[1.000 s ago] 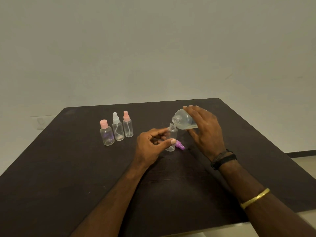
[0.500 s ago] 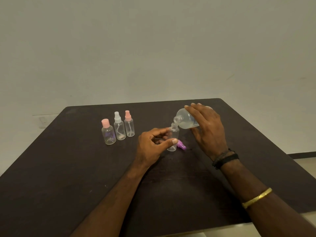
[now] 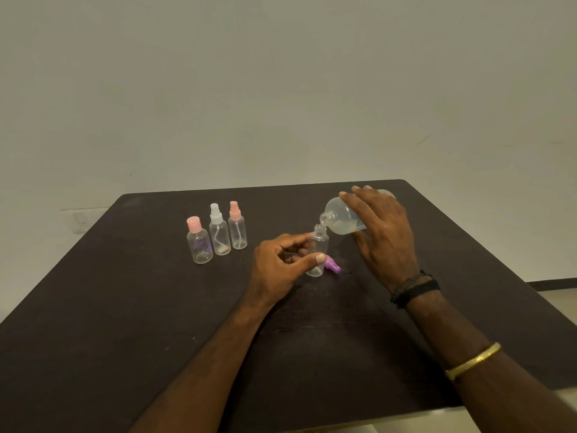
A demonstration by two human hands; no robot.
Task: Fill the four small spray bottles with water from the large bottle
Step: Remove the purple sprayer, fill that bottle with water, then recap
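My left hand (image 3: 281, 264) grips an uncapped small clear spray bottle (image 3: 318, 245) standing upright on the dark table (image 3: 125, 307). My right hand (image 3: 384, 232) holds the large clear bottle (image 3: 340, 217) tilted on its side, its open mouth just above and touching the small bottle's neck. Water lies in the large bottle's lower side. A purple spray cap (image 3: 333, 266) lies on the table just right of the small bottle. Three capped small bottles stand in a row at the left: a pink-capped one (image 3: 199, 242), a white-capped one (image 3: 219, 231) and another pink-capped one (image 3: 238, 228).
The table's far edge runs along a plain wall (image 3: 281, 89). Its right edge drops to a light floor (image 3: 559, 295). A wall socket (image 3: 79, 218) sits low at the left behind the table.
My right hand has lifted the large bottle a little and tipped its mouth down onto the small bottle's neck. The left hand keeps its hold on the small bottle.
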